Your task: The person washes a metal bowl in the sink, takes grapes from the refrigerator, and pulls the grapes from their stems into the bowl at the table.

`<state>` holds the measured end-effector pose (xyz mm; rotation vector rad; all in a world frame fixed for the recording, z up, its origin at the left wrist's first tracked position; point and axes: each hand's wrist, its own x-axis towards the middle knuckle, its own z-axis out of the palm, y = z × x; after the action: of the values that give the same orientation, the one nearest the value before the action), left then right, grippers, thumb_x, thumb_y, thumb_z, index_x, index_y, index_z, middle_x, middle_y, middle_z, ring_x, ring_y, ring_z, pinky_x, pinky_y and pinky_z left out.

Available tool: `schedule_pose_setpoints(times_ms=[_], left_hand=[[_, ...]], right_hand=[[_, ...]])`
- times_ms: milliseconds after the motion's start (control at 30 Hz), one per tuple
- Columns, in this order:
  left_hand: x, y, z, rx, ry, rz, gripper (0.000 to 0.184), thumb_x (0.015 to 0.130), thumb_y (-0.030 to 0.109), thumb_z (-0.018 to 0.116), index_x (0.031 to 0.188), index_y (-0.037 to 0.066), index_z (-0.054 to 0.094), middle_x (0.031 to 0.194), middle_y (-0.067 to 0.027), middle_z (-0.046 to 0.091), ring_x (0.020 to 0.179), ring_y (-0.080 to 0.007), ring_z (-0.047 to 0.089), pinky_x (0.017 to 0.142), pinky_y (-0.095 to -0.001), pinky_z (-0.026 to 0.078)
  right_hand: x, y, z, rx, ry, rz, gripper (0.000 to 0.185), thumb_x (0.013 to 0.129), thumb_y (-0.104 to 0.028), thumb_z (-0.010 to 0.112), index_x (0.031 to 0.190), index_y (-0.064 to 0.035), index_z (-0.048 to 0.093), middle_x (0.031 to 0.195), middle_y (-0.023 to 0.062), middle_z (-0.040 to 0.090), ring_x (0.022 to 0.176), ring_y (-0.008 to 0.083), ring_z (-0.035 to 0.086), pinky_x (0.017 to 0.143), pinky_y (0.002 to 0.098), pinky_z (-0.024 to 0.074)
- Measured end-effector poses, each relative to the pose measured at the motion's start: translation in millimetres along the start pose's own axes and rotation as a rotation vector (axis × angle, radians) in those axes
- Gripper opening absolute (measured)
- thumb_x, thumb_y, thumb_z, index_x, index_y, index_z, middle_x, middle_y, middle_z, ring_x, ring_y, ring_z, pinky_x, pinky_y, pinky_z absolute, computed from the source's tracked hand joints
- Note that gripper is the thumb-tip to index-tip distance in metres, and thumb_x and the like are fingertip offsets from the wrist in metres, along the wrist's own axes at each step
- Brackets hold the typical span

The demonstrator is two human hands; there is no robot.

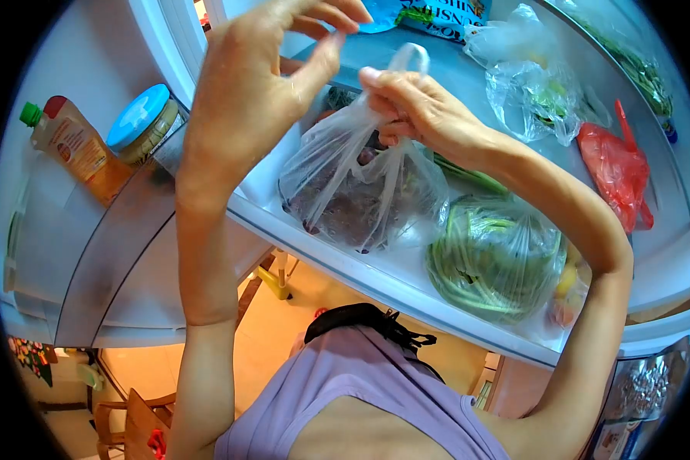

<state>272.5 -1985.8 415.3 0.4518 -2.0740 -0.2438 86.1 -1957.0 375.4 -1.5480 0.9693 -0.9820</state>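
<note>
My right hand (421,111) pinches the gathered top of a clear plastic bag (360,195), which has dark purplish produce inside and a handle loop standing up above the fingers. The bag rests at the front of a refrigerator shelf. To its upper left, my left hand (260,84) is raised with its fingers apart and nothing visible in them. Right of the bag lies another clear bag (494,257) with coiled long green vegetables.
The refrigerator door at left holds an orange bottle (84,149) and a blue-lidded jar (145,126). Crumpled clear bags (533,84), a red bag (613,172) and a blue package (444,17) lie farther back. The shelf's front edge (391,295) runs below the bags.
</note>
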Motion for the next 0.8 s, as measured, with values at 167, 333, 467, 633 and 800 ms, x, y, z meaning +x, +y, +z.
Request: schedule_pose_setpoints(times_ms=[167,333,467,633,800], left_hand=[[-11.7,0.4,12.4,-0.22,-0.255,-0.15,0.024,0.08,0.003,0.06,0.104,0.006,0.059,0.101,-0.0081,0.063,0.097,-0.0156,0.061,0.076,-0.0267,0.054],[-15.4,5.3,7.8,-0.306,-0.208,-0.289,0.026,0.078,0.005,0.066,0.103,0.005,0.059,0.094,-0.0064,0.061,0.091,-0.012,0.061,0.082,-0.0269,0.051],[-10.7,-10.6,13.4,-0.455,-0.094,-0.147,0.027,0.081,0.006,0.062,0.107,0.002,0.054,0.096,-0.0066,0.059,0.088,-0.0111,0.059,0.082,-0.0264,0.049],[-5.3,-37.8,45.2,-0.521,-0.334,-0.183,0.026,0.09,0.011,0.051,0.113,0.001,0.051,0.096,-0.0077,0.06,0.088,-0.0122,0.059,0.086,-0.0276,0.046],[-4.8,-46.0,48.0,-0.65,-0.619,-0.332,0.028,0.093,0.022,0.051,0.112,0.001,0.054,0.096,-0.0047,0.062,0.087,-0.0093,0.058,0.083,-0.0239,0.045]], right_hand=[[-0.6,10.6,-10.0,0.104,-0.041,-0.04,0.036,0.095,-0.04,0.037,0.085,-0.0057,0.045,0.069,0.0014,0.043,0.061,0.013,0.045,0.063,0.0261,0.04],[-7.0,-2.8,-10.0,0.029,-0.064,-0.054,0.036,0.096,-0.039,0.04,0.096,-0.0046,0.05,0.071,0.0014,0.048,0.063,0.0105,0.049,0.063,0.0252,0.0436],[-8.1,-18.9,-29.5,-0.217,-0.331,-0.094,0.035,0.095,-0.036,0.046,0.089,-0.004,0.06,0.076,0.0027,0.06,0.075,0.0091,0.057,0.067,0.0244,0.0491],[-12.4,-34.9,-35.0,-0.495,-0.424,-0.143,0.017,0.089,-0.019,0.058,0.089,-0.0018,0.06,0.081,0.0037,0.061,0.077,0.0132,0.059,0.069,0.0284,0.0498],[-19.9,-26.9,-22.4,-1.157,-0.058,-0.595,0.022,0.069,0.001,0.061,0.089,-0.0029,0.053,0.084,0.0113,0.056,0.078,0.0276,0.06,0.066,0.0362,0.0494]])
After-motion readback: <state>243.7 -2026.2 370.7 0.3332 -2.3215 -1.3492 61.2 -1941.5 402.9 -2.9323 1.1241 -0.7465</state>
